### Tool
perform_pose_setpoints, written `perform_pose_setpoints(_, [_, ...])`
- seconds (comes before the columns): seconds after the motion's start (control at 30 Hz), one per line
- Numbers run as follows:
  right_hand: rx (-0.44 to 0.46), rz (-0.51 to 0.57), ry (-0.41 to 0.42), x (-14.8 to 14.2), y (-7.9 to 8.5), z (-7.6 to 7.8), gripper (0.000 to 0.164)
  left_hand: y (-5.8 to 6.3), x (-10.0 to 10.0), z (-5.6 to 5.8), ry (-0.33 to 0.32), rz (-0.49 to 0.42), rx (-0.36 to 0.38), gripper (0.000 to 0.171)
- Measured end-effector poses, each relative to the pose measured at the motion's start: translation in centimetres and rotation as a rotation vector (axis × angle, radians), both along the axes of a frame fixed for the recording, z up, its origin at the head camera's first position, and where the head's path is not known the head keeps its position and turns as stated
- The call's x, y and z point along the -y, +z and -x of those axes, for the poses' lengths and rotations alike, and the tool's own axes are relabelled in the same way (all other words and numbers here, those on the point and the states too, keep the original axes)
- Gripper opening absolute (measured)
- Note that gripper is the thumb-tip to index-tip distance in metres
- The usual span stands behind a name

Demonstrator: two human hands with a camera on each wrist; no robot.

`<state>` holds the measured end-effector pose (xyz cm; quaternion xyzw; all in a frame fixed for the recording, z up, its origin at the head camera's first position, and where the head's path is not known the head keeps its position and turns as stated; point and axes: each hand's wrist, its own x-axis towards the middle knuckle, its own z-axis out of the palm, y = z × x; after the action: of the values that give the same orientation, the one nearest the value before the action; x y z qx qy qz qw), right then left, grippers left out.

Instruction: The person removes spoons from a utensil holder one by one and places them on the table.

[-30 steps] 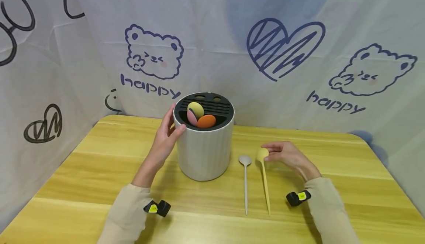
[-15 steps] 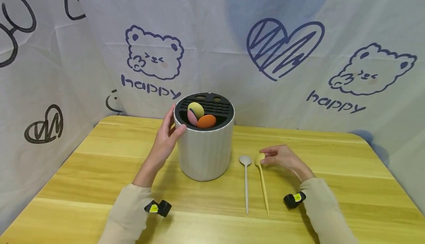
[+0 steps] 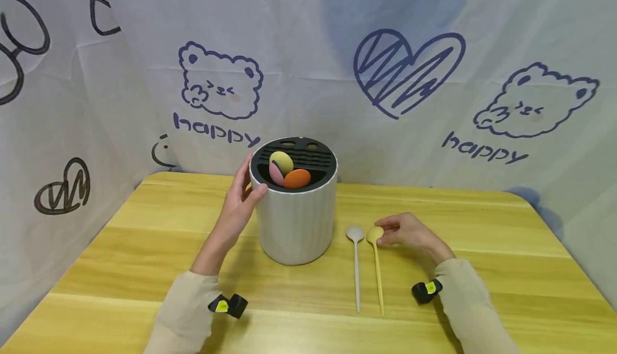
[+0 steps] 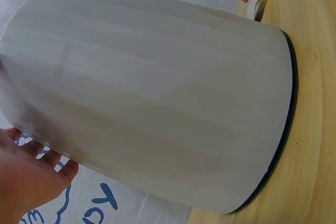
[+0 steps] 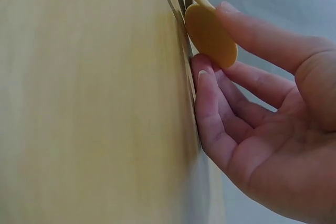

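A white ribbed utensil holder (image 3: 296,225) with a black slotted top stands on the table. My left hand (image 3: 237,201) grips its upper left side, thumb at the front of the rim and fingers behind. Rounded yellow, pink and orange utensil heads (image 3: 297,178) poke out of its front compartment. To the right, my right hand (image 3: 409,234) pinches a yellow spoon (image 3: 377,268) by its bowl, handle pointing toward me. In the right wrist view, thumb and fingers meet the bowl (image 5: 211,35) at its edges. A grey-white spoon (image 3: 356,268) lies between the yellow spoon and the holder.
The wooden table (image 3: 144,268) has a rounded back edge. Behind it hangs a white cloth (image 3: 308,75) printed with bears, hearts and lettering. Each wrist carries a small black camera (image 3: 426,291).
My right hand has shifted slightly left and nearer with the yellow spoon, bringing it closer to the grey-white one and more parallel. My left hand stays on the utensil holder.
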<state>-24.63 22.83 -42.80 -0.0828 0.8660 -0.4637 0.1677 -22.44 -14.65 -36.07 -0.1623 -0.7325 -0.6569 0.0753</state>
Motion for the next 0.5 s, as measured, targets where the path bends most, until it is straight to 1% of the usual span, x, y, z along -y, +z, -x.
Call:
perform_pose_setpoints(0.33, [-0.046, -0.054, 0.024, 0.42, 0.22, -0.12, 0.045, -0.19, 0.05, -0.03, 0.012, -0.009, -0.006, 0.072])
perform_pose_setpoints(0.5, [-0.070, -0.041, 0.025, 0.32, 0.21, -0.32, 0.047, -0.17, -0.06, -0.07, 0.012, -0.004, 0.002, 0.072])
